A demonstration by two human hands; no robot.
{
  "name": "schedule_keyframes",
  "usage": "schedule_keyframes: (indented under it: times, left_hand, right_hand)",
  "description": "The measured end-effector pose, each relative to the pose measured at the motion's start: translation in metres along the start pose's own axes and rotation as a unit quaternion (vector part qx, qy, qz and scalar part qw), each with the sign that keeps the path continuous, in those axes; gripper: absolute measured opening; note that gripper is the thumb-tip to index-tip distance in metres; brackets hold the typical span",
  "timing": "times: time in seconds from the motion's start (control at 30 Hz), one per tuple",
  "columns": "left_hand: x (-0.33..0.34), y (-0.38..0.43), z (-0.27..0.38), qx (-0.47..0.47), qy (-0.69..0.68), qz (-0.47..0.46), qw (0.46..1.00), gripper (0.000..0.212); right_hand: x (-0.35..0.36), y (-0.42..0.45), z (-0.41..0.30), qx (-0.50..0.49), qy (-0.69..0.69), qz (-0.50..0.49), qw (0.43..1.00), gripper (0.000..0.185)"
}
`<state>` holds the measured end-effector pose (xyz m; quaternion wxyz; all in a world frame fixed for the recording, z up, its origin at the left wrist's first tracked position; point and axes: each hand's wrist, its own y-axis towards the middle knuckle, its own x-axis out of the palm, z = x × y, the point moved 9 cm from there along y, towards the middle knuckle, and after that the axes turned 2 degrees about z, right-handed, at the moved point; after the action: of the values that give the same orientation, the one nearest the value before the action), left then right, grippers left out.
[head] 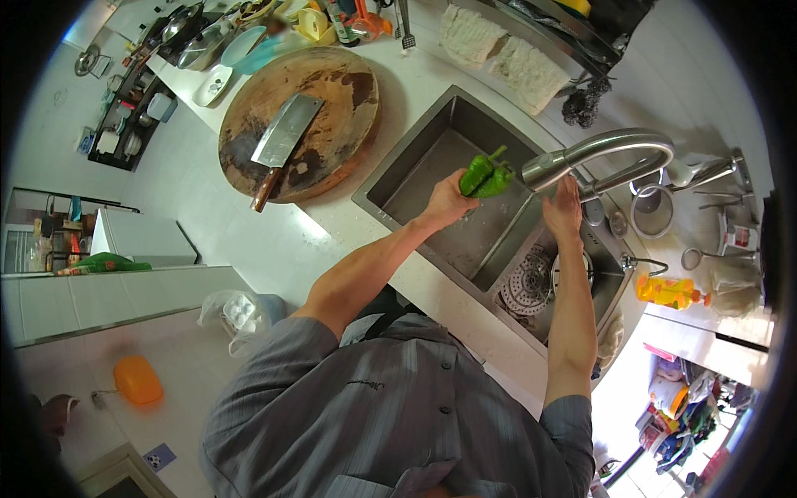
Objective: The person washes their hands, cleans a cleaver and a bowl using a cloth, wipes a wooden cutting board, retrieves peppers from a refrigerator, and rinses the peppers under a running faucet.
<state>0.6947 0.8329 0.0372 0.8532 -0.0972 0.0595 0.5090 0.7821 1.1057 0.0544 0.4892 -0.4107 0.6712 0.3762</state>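
Green peppers (487, 176), at least two, are gripped in my left hand (449, 198) over the large basin of a steel double sink (429, 155). A steel gooseneck faucet (613, 146) arches over the sink, its spout head just right of the peppers. My right hand (563, 211) reaches to the faucet's base, above the divider side of the sink. The spout partly covers its fingertips, so I cannot tell whether it grips the faucet. No water stream is visible. Below my right forearm, the smaller basin holds a perforated steel steamer plate (528, 280).
A cleaver (287, 134) lies on a thick round wooden chopping block (345, 81) left of the sink, its handle overhanging the block's edge. White cloths (529, 71) hang behind the sink. A strainer (652, 210) and an orange soap bottle (669, 292) are at the right. Bowls (243, 46) stand beyond the block.
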Motion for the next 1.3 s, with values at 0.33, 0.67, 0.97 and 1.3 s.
schedule_keyframes:
  times: [0.33, 0.67, 0.97, 1.3]
  left_hand:
    - [-0.013, -0.017, -0.034, -0.015, 0.069, 0.061, 0.996, 0.048]
    - [-0.035, -0.033, -0.043, -0.028, 0.002, 0.118, 0.993, 0.043]
    - [-0.05, -0.045, -0.022, 0.002, 0.168, 0.092, 0.982, 0.035]
    - [-0.094, -0.042, 0.038, 0.13, 0.272, 0.077, 0.95, 0.041]
  right_hand:
    - [0.003, 0.0, 0.003, -0.029, -0.023, 0.013, 0.999, 0.064]
    - [-0.005, -0.003, 0.005, -0.006, -0.022, -0.008, 1.0, 0.06]
    - [-0.002, 0.001, 0.007, -0.036, -0.025, 0.016, 0.999, 0.063]
    - [-0.027, -0.045, -0.063, -0.035, -0.076, 0.15, 0.985, 0.06]
